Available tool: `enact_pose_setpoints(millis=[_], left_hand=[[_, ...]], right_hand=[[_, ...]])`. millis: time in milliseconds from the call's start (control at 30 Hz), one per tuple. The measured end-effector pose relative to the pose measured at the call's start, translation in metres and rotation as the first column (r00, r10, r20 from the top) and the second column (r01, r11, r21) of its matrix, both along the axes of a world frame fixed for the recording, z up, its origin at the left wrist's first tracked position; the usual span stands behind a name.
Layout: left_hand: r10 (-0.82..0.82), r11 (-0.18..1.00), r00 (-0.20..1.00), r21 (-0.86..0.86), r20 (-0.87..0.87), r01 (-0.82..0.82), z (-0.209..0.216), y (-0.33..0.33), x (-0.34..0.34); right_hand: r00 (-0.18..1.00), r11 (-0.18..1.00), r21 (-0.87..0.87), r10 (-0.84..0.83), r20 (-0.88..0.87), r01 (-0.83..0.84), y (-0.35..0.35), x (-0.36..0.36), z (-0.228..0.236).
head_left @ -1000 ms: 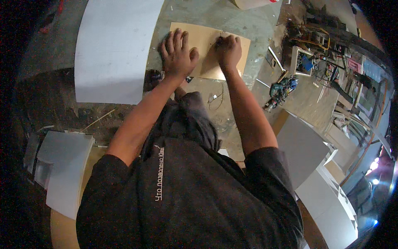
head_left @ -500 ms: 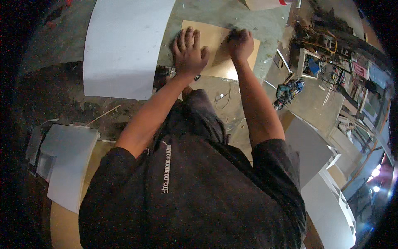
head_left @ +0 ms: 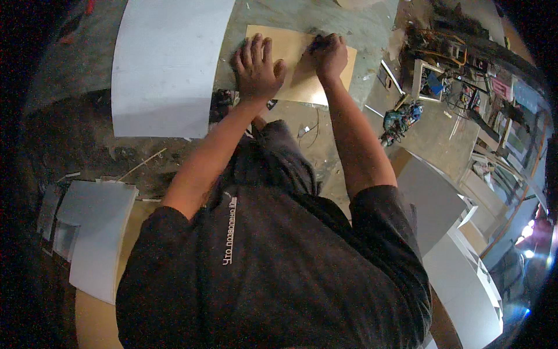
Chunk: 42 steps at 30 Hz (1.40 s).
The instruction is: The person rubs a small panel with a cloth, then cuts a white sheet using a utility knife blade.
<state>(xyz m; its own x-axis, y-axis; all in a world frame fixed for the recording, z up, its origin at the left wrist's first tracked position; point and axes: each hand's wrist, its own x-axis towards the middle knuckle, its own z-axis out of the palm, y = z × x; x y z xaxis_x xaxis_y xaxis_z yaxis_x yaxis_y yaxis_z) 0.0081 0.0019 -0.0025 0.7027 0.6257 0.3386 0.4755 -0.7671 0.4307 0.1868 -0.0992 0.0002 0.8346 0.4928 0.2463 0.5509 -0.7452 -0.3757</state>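
Note:
A tan rectangular sheet (head_left: pixel 290 46) with a shiny surface lies on the worn greenish-grey worktop (head_left: pixel 372 41). On its left part my left hand (head_left: pixel 258 71) rests flat, fingers stretched out and slightly apart. Toward the sheet's right side my right hand (head_left: pixel 330 59) is closed around a small dark wad (head_left: pixel 315 43) pressed on the surface. Whether that wad is a rag or something else cannot be made out. Light glares off the sheet's near edge, below the right hand.
A large white panel (head_left: pixel 168 70) lies left of the sheet. To the right are a teal power tool (head_left: pixel 401 122), a pale frame (head_left: pixel 427 81) and cluttered scraps. Grey-white panels (head_left: pixel 465 291) stand at lower right, another panel (head_left: pixel 99 227) at lower left.
The whole view has shifted slightly, so the sheet and both hands sit a little further left and up. The right hand stays closed at nearly the same place on the sheet.

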Motion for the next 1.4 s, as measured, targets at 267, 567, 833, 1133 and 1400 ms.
enact_pose_setpoints(millis=[267,567,833,1133,1400], left_hand=[[0.007,0.998,0.995,-0.066,-0.103,-0.014,0.011,0.003,-0.011],[0.004,1.000,1.000,-0.008,0.006,-0.004,0.001,-0.003,-0.008],[0.003,1.000,0.992,-0.021,-0.125,-0.006,0.001,0.001,-0.008],[-0.009,0.998,0.997,-0.055,-0.074,0.005,0.007,-0.001,-0.003],[0.008,1.000,0.994,-0.027,-0.106,-0.011,0.012,0.000,-0.007]], right_hand=[[0.996,1.000,-0.008,0.010,-0.090,-0.011,-0.016,-0.043,0.007],[0.992,0.991,-0.053,0.124,-0.007,-0.124,0.013,0.013,0.005],[0.993,0.995,-0.096,0.011,-0.119,-0.023,-0.020,-0.037,0.002],[0.995,0.998,-0.019,0.056,-0.088,-0.058,0.013,0.012,0.003],[0.991,0.994,-0.048,0.090,-0.101,-0.096,-0.039,-0.050,-0.004]])
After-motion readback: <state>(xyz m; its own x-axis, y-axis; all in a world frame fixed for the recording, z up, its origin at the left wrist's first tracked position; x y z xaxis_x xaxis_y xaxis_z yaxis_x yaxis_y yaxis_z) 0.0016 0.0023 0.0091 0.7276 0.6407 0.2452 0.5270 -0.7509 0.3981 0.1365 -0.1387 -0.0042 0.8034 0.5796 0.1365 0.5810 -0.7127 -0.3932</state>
